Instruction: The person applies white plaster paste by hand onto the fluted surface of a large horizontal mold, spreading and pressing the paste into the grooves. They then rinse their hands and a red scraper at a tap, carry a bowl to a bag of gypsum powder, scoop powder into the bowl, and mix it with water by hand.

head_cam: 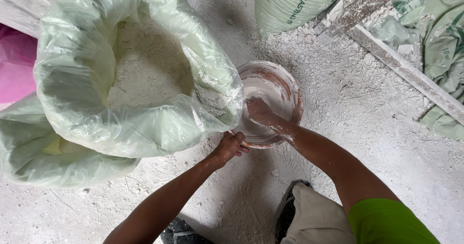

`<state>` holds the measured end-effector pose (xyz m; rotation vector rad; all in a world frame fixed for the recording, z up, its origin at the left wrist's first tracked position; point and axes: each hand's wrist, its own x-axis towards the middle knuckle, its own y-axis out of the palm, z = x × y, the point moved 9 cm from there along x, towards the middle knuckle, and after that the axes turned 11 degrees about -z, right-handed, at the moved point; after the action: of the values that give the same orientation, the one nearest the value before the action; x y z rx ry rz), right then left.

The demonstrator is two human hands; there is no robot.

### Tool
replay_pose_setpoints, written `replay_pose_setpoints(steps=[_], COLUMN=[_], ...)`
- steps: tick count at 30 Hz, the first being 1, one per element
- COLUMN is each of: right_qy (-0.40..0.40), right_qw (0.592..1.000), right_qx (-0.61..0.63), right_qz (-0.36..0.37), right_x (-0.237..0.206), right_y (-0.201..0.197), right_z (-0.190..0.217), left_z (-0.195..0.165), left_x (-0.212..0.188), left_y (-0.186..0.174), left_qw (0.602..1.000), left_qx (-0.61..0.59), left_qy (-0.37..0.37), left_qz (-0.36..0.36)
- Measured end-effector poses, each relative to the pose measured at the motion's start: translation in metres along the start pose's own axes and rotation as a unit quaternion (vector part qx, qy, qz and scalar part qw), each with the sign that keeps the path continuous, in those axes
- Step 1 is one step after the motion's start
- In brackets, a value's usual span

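A round reddish bowl (290, 87) coated in white paste sits on the dusty floor. My right hand (261, 111) is down inside it, smeared with the wet white mix, fingers hidden in the paste. My left hand (229, 147) grips the bowl's near rim at its lower left edge. Right beside the bowl, to the left, stands a large open pale-green plastic sack (77, 79) holding white powder (150, 63).
A second full sack (290, 2) stands behind the bowl. Wooden planks (411, 75) and crumpled green sacks (444, 36) lie at the right. A pink bag (14, 65) is at the far left. My shoes (287, 210) are near the bottom.
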<state>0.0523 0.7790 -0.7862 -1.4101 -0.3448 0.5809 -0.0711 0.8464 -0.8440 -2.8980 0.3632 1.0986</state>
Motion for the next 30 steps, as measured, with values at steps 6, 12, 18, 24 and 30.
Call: replay_pose_setpoints(steps=[6,12,18,24,30], right_qy=[0.084,0.048,-0.043,0.024,0.012], right_qw=[0.985,0.994,0.969,0.995,0.999], right_qx=[-0.013,0.006,-0.057,-0.089,-0.031], right_qz=[0.151,0.098,0.235,0.048,-0.004], right_x=[-0.008,0.017,-0.021,-0.009,0.001], right_y=[0.017,-0.010,-0.007,-0.027,-0.014], right_z=[-0.020,0.021,0.030,-0.013,0.005], left_z=[0.001,-0.002,-0.005,0.000,0.000], left_x=[-0.001,-0.001,-0.003,-0.003,-0.002], left_y=[-0.001,-0.002,-0.001,-0.003,0.000], left_qw=[1.000,1.000,1.000,1.000,1.000], left_qx=[0.013,0.000,0.012,0.015,0.007], left_qy=[-0.014,-0.025,-0.013,-0.021,-0.012], left_qz=[0.003,-0.005,0.012,0.002,0.008])
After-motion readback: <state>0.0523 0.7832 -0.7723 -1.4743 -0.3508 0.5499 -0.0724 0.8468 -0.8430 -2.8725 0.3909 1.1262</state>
